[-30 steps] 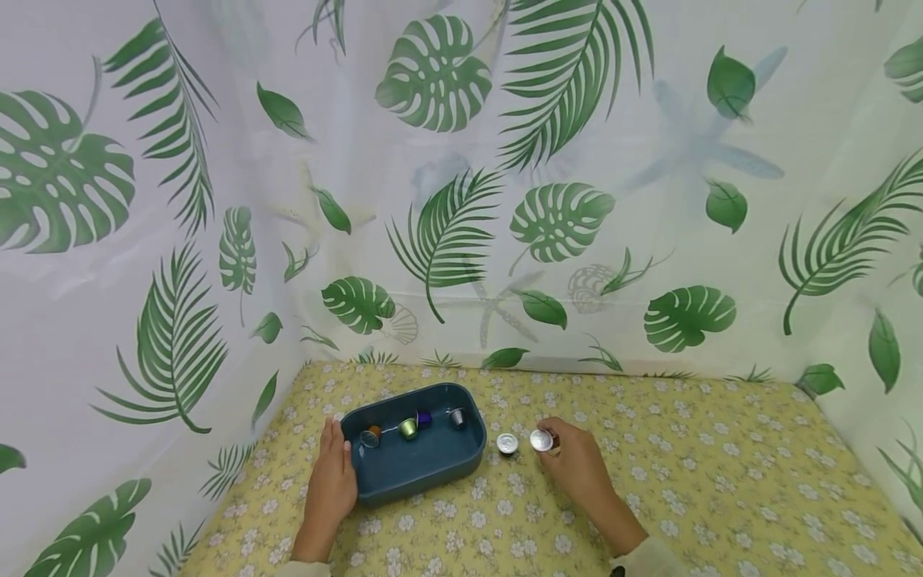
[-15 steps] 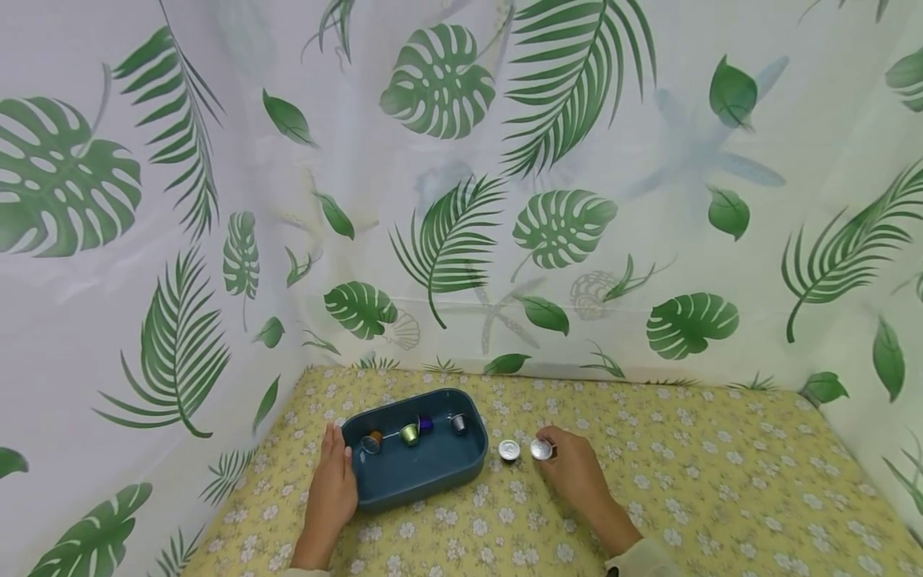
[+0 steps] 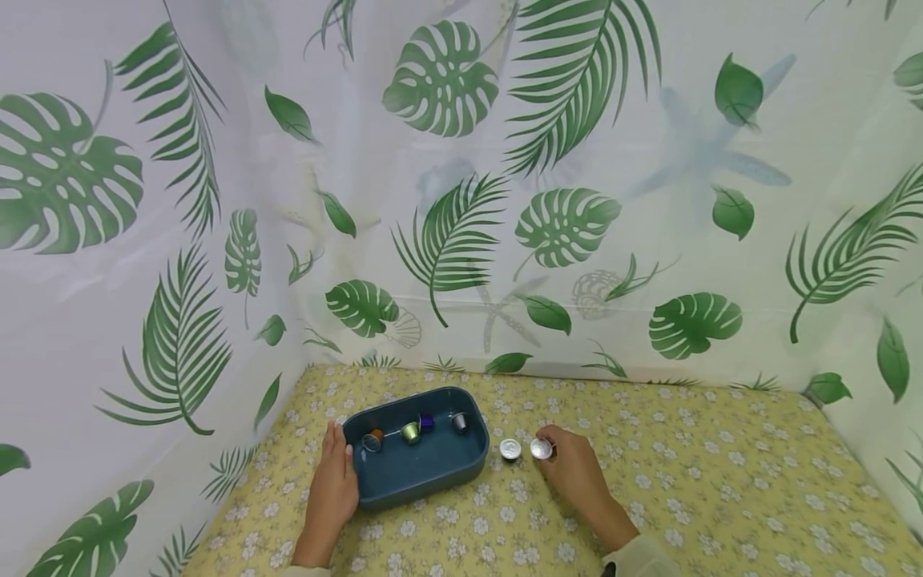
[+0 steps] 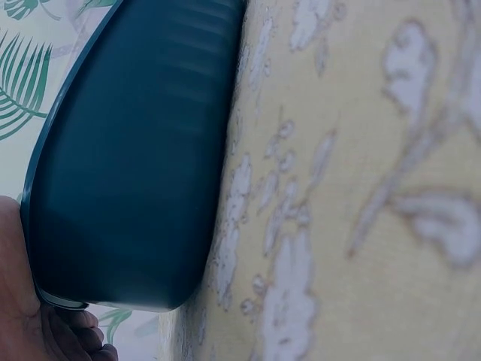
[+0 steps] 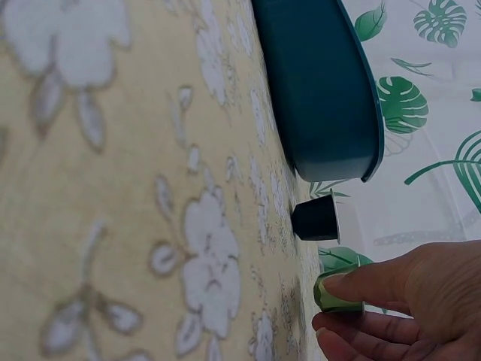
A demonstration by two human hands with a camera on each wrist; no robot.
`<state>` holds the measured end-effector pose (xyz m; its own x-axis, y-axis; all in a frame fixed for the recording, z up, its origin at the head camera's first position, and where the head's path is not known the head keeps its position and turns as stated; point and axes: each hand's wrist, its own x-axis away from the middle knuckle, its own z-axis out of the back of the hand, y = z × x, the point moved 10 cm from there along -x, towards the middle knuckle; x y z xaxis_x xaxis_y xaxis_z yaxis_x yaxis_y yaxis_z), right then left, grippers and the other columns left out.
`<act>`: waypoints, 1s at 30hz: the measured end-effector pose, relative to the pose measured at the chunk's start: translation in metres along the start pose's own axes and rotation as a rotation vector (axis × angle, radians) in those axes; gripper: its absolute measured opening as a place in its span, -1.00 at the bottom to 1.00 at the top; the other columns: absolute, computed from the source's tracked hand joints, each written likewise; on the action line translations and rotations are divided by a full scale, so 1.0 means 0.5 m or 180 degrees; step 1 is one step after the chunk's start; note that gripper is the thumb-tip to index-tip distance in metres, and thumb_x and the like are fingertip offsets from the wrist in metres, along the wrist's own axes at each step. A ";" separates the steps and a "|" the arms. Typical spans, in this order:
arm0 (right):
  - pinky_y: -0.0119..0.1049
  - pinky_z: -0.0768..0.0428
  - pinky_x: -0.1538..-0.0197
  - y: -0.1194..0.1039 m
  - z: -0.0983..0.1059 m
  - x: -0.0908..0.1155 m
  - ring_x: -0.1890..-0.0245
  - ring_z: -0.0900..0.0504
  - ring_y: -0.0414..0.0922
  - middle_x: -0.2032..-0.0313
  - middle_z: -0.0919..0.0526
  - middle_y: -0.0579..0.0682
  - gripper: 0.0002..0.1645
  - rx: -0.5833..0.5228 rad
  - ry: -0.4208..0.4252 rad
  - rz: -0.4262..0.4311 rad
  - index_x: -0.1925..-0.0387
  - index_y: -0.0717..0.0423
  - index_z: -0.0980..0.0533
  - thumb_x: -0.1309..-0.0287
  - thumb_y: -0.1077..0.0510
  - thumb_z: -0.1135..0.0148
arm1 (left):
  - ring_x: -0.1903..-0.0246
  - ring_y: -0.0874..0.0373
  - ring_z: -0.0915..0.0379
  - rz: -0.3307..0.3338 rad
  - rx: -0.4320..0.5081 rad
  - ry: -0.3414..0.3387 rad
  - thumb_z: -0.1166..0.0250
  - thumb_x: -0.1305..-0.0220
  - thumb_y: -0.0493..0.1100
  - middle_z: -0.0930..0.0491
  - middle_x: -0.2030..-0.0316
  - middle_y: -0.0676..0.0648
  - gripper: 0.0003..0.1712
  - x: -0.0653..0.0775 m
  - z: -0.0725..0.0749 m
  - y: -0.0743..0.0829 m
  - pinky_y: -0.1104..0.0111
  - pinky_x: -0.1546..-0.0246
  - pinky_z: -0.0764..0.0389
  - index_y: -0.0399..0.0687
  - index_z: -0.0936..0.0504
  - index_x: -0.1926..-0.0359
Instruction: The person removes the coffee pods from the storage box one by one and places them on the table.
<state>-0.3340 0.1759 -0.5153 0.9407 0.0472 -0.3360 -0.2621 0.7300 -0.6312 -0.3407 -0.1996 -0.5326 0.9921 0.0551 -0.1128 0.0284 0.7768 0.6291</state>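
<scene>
My right hand (image 3: 577,469) pinches a green coffee capsule (image 5: 338,293) between thumb and fingers, its silver lid facing up. The capsule is at or just above the cloth; I cannot tell whether it touches. Just left of it stands a dark coffee capsule (image 5: 316,218), lid up, apart from the hand. My left hand (image 3: 332,485) rests with straight fingers against the left end of a dark blue rectangular dish (image 3: 414,486). Inside the dish lie an orange capsule (image 3: 373,439), a light green capsule (image 3: 410,433), a purple capsule (image 3: 426,421) and a grey capsule (image 3: 459,421).
A yellow flowered cloth (image 3: 692,473) covers the table. White sheeting (image 3: 613,336) printed with green leaves rises behind it and along both sides. The dish's right end lies close to the standing dark capsule.
The head view has shifted slightly. My right hand, still pinching the green capsule, has come down a little and its fingers have drawn in. The left hand and dish stay together.
</scene>
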 end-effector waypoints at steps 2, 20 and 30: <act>-0.24 -0.64 0.33 0.001 -0.002 0.000 0.34 -0.69 -0.12 0.28 -0.73 0.05 -0.66 0.0007 -0.0002 0.0005 0.15 0.19 -0.66 -0.01 0.41 -0.53 | -0.52 -0.34 0.18 0.0014 0.0008 0.0002 0.20 -0.69 -0.14 0.25 -0.59 -0.34 -0.35 0.000 0.000 0.000 -0.24 -0.37 -0.15 -0.40 0.12 -0.58; -0.22 -0.62 0.33 0.006 -0.019 -0.004 0.36 -0.67 -0.16 0.29 -0.74 0.00 -0.67 0.0049 -0.0119 -0.0086 0.15 0.14 -0.67 -0.02 0.39 -0.54 | -0.53 -0.32 0.18 -0.0009 0.0035 0.0035 0.19 -0.69 -0.15 0.24 -0.59 -0.34 -0.35 0.001 0.001 0.003 -0.22 -0.39 -0.14 -0.37 0.14 -0.58; -0.17 -0.64 0.31 0.000 -0.014 0.000 0.33 -0.70 -0.09 0.26 -0.74 0.07 -0.67 0.0082 -0.0066 -0.0046 0.14 0.20 -0.67 -0.02 0.40 -0.53 | -0.52 -0.32 0.14 -0.0005 0.0034 0.0054 0.19 -0.69 -0.15 0.23 -0.59 -0.34 -0.35 0.001 0.003 0.004 -0.23 -0.38 -0.16 -0.38 0.12 -0.58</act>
<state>-0.3352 0.1711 -0.5200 0.9487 0.0506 -0.3122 -0.2431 0.7480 -0.6175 -0.3398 -0.1990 -0.5301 0.9898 0.0647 -0.1267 0.0312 0.7700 0.6372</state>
